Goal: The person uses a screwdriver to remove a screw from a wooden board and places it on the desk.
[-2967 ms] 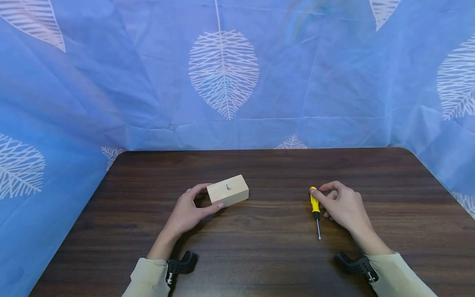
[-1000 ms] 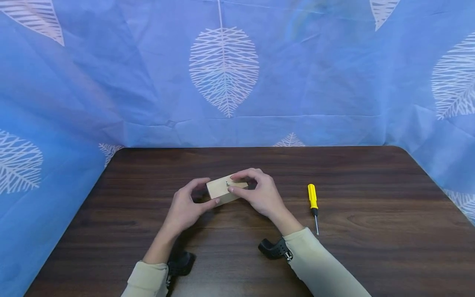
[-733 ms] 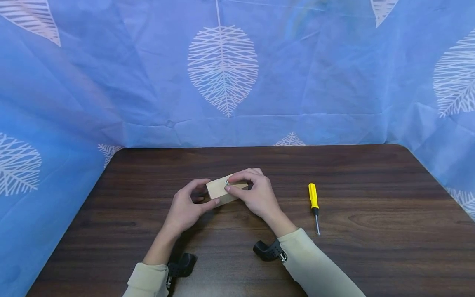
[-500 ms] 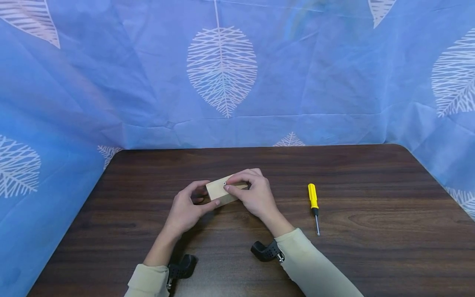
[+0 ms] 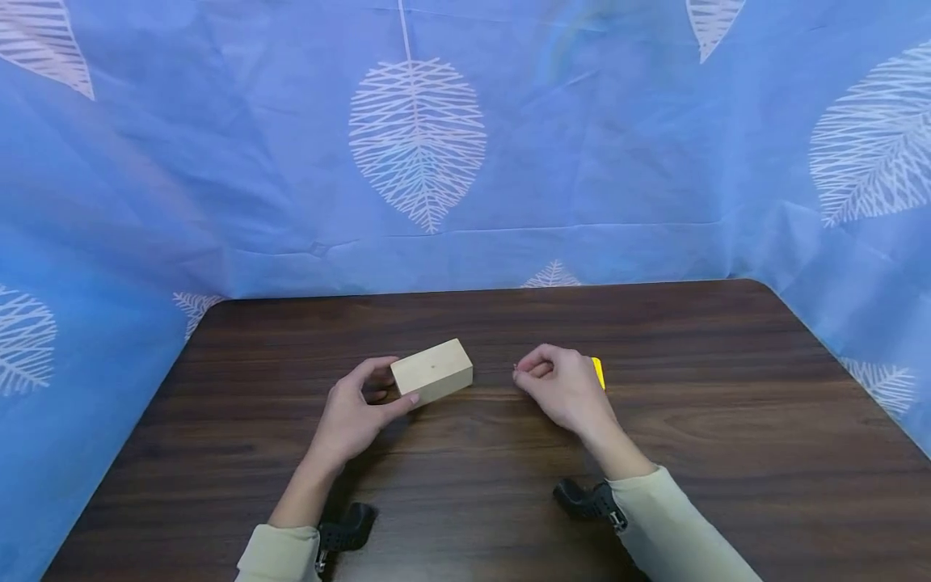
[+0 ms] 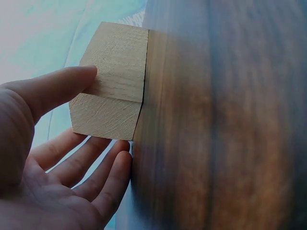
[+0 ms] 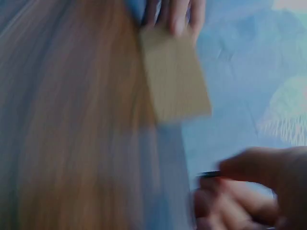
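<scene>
My left hand (image 5: 352, 416) holds a pale wooden block (image 5: 431, 369) by its left end, thumb on the near side and fingers at the far side. A small dark hole marks the block's top face. In the left wrist view the thumb lies against the block (image 6: 120, 62). To the right of the block and apart from it, my right hand (image 5: 567, 392) pinches a small screw between thumb and index finger. The right wrist view shows the screw (image 7: 209, 174) as a dark, blurred sliver at the fingertips. Behind that hand, only the yellow handle of a screwdriver (image 5: 599, 373) shows.
The dark wood-grain table (image 5: 465, 501) reaches back to a blue cloth (image 5: 291, 162) printed with white leaves. Black camera mounts sit at both wrists, close above the tabletop.
My right hand left the screwdriver on the table, pinched the screw standing in the block, and has drawn it out and moved right with it. My left hand still holds the block.
</scene>
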Action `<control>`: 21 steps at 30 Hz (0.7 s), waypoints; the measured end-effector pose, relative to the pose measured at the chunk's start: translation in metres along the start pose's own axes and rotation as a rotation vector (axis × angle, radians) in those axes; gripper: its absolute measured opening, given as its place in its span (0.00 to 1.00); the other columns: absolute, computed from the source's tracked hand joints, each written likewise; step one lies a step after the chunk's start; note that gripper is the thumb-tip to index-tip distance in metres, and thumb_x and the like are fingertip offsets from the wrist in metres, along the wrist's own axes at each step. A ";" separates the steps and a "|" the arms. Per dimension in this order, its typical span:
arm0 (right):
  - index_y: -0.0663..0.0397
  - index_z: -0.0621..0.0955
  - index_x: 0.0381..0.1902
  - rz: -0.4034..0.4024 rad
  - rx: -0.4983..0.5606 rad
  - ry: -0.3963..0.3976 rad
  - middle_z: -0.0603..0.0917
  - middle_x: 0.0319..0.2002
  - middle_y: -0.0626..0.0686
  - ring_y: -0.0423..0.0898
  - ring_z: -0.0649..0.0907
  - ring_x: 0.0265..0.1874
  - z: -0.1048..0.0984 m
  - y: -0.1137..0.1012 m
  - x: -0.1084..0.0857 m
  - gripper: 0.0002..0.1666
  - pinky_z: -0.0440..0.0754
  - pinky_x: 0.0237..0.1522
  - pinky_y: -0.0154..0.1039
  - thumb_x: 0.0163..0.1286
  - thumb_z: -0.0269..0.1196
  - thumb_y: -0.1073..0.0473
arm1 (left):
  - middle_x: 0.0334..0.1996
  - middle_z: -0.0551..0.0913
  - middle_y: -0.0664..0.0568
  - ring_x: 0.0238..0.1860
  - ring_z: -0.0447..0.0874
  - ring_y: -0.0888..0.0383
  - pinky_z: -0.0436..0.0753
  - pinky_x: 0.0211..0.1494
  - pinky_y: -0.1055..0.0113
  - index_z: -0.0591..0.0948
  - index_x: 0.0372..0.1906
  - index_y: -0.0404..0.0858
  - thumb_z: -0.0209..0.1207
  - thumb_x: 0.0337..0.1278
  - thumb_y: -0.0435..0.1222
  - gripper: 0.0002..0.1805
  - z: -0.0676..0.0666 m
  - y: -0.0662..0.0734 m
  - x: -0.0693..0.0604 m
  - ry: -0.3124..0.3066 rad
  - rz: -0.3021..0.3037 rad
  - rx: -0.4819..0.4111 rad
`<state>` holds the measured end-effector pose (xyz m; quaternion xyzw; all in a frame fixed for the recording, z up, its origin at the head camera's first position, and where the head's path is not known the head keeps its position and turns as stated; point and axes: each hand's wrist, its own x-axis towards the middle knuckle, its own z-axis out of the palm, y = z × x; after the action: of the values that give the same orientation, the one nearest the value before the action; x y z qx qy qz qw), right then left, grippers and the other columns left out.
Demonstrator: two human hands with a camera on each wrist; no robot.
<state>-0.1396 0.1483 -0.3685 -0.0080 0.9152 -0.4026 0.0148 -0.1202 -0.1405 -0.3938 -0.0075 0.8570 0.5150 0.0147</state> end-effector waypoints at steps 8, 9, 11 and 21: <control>0.54 0.87 0.36 0.070 -0.186 -0.079 0.88 0.26 0.46 0.41 0.83 0.26 -0.005 0.022 -0.008 0.06 0.81 0.33 0.41 0.71 0.72 0.59 | 0.64 0.84 0.41 0.65 0.84 0.42 0.82 0.69 0.44 0.78 0.74 0.45 0.76 0.64 0.41 0.35 -0.004 -0.007 0.000 0.007 -0.053 0.023; 0.55 0.87 0.36 0.069 -0.187 -0.074 0.88 0.26 0.46 0.41 0.83 0.25 -0.003 0.022 -0.008 0.06 0.81 0.33 0.41 0.70 0.73 0.59 | 0.64 0.84 0.41 0.65 0.84 0.42 0.82 0.69 0.44 0.78 0.74 0.45 0.76 0.64 0.40 0.35 -0.004 -0.008 0.001 0.008 -0.054 0.023; 0.56 0.86 0.35 0.065 -0.188 -0.062 0.88 0.26 0.47 0.41 0.83 0.25 -0.001 0.022 -0.008 0.06 0.80 0.32 0.41 0.70 0.73 0.60 | 0.64 0.84 0.41 0.66 0.84 0.42 0.82 0.70 0.44 0.78 0.74 0.45 0.76 0.63 0.40 0.35 -0.005 -0.009 0.001 0.011 -0.053 0.022; 0.54 0.89 0.43 -0.034 -0.188 0.085 0.92 0.32 0.49 0.42 0.86 0.29 -0.033 0.021 -0.012 0.17 0.82 0.33 0.42 0.76 0.70 0.46 | 0.68 0.82 0.40 0.69 0.81 0.40 0.80 0.71 0.41 0.76 0.76 0.43 0.74 0.66 0.44 0.36 -0.007 -0.013 0.001 0.017 -0.024 0.067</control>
<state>-0.1284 0.1872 -0.3618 -0.0079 0.9485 -0.3150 -0.0316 -0.1213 -0.1524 -0.4021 -0.0218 0.8737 0.4858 0.0137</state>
